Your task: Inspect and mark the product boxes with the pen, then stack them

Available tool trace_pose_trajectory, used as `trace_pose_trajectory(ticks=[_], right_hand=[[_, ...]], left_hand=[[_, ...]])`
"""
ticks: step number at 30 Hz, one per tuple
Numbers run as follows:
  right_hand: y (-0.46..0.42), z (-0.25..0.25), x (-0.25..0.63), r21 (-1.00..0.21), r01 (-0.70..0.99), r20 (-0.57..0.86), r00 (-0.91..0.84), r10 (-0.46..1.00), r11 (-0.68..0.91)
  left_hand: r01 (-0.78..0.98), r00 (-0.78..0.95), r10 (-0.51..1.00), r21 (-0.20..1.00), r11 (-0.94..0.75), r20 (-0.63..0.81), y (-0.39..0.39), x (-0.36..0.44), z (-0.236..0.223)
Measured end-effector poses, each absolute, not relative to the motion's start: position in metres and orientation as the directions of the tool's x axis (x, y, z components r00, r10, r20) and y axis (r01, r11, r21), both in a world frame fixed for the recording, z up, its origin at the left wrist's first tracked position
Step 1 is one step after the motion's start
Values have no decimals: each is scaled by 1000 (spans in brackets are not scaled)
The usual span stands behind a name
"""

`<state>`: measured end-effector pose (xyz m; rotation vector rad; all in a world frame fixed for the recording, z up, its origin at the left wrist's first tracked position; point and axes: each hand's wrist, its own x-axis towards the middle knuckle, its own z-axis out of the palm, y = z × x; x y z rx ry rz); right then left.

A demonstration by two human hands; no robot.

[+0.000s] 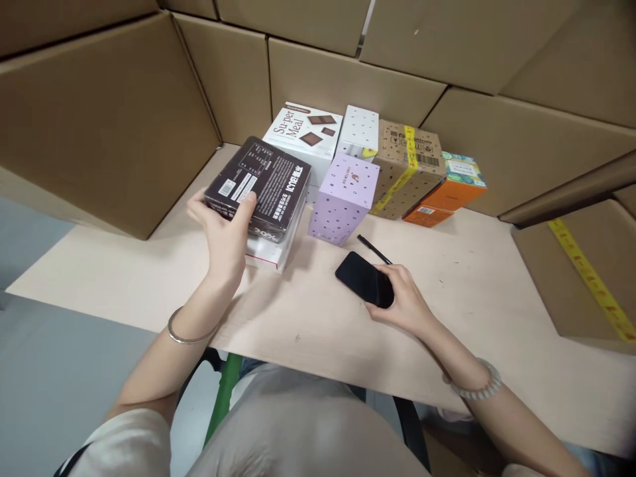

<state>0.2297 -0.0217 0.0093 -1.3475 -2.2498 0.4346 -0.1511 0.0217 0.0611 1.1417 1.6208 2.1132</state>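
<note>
My left hand (223, 228) grips the near left corner of a dark brown printed box (268, 169), thumb on top and fingers along its side. That box sits over a white box (271, 255), whose front and right side show beneath it. My right hand (402, 298) is closed around the right end of a black smartphone (362, 275), its dark screen facing up at the table. Just behind the phone lies a black pen (374, 249). A lilac dotted box (345, 199) stands upright between the dark box and the pen.
Behind stand a white "Super Meal" box (303, 136), a white dotted box (358, 129), a brown carton with yellow tape (397, 179) and an orange box (437, 197). Large cardboard boxes (338, 79) wall the table's back and left. A taped carton (581, 271) is at right.
</note>
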Motion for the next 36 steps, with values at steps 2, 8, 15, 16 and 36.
trace_pose_trajectory(ticks=[2,8,15,16,36], right_hand=[[-18,10,229,-514,723,212,-413,886,461],[-4,16,227,-507,696,122,-527,841,509],[3,22,226,-498,678,84,-582,809,540],[3,22,226,-491,681,81,-585,807,543],[-2,27,225,-401,700,91,-612,786,591]], left_hand=[[384,-662,557,865,-323,502,18,-153,62],[618,-271,679,665,-421,682,5,-147,83],[724,74,713,455,-519,697,14,-142,72],[719,50,721,476,-506,691,16,-142,68],[628,130,591,395,-670,796,5,-110,53]])
